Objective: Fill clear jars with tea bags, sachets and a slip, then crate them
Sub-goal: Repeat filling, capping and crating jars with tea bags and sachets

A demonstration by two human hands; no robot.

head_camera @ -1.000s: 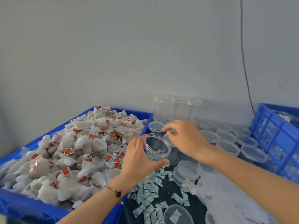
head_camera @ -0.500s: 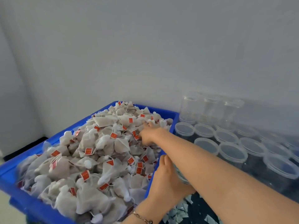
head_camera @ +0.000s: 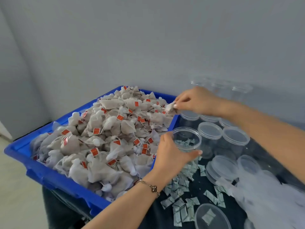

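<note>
Left grip on clear, lidless jar; sachets showing through.

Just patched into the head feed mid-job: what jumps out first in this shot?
The blue crate on the left, heaped with tea bags bearing red tags, dominates the view. Just right of it the left hand grips an open clear jar, while the right hand pinches one tea bag at the heap's far right corner. Small sachets lie scattered on the dark table below the jar.
</note>
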